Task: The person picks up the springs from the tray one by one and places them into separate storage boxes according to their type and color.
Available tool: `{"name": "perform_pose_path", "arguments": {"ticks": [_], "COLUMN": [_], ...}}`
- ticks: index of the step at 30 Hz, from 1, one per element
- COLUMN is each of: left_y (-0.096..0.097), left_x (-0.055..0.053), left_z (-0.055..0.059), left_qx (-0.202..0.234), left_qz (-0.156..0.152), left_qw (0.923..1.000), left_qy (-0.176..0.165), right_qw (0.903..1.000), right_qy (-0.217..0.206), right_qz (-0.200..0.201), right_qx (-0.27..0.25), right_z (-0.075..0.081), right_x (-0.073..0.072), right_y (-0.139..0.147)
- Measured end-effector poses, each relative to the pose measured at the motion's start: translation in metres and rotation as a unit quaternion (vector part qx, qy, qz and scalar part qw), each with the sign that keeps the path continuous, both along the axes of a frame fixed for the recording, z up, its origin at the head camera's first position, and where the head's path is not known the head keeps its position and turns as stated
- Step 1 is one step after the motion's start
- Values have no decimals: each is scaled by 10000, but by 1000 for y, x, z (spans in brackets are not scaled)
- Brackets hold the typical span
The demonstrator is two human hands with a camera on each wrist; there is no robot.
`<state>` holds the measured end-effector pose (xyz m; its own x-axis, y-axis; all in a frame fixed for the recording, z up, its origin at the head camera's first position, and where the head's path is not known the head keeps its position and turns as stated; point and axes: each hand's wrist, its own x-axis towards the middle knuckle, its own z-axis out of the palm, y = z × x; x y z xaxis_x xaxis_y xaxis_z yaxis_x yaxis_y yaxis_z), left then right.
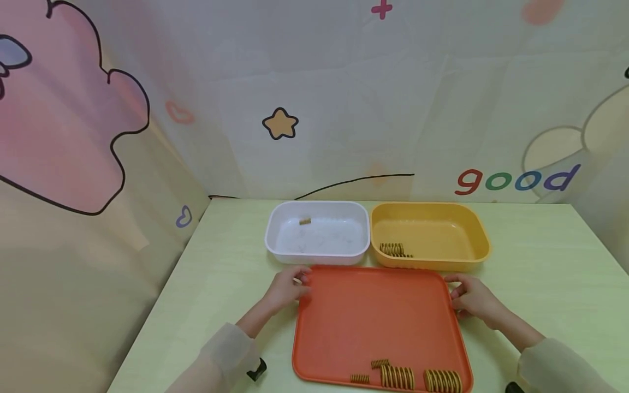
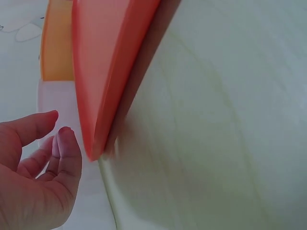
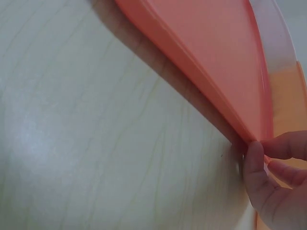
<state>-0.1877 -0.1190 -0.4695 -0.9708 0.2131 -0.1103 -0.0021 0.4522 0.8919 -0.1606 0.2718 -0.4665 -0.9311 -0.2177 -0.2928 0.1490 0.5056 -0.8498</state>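
A flat orange-red tray [image 1: 373, 316] lies in front of me, with large coil springs [image 1: 397, 377] and small coil springs [image 1: 360, 378] along its near edge. Beside the tray's far left corner is my left hand [image 1: 290, 286]. In the left wrist view that hand [image 2: 41, 177] has its thumb and fingers loosely bent, a gap between them and the tray [image 2: 103, 86]. At the far right corner my right hand [image 1: 473, 297] holds the tray's rim. The right wrist view shows this hand's thumb and fingers [image 3: 256, 165] pinching that corner.
Behind the tray stand a white bin [image 1: 319, 256] holding one small spring [image 1: 305, 221] and, on its right, a yellow bin [image 1: 432, 262] with large and small springs [image 1: 392, 249]. A printed cloth [image 1: 344, 109] hangs behind the pale wooden table [image 1: 216, 262].
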Motion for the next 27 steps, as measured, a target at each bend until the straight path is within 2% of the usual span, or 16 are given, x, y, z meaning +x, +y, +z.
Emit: {"name": "perform_pose_path", "arguments": {"ticks": [7, 14, 27], "left_y": [9, 18, 30], "left_x": [7, 14, 24], "left_z": [-2, -1, -5], "left_qx": [-428, -566, -648], "left_qz": [-419, -894, -1167], "left_qw": [9971, 9934, 9909], "left_qy": [466, 432, 164], "right_qw": [10000, 10000, 9999], "right_qy": [-32, -44, -51], "right_qz": [-19, 20, -48], "right_qx": [-37, -33, 105], "right_z": [1, 1, 0], "right_x": [0, -1, -2], "right_y": [-1, -1, -1]}}
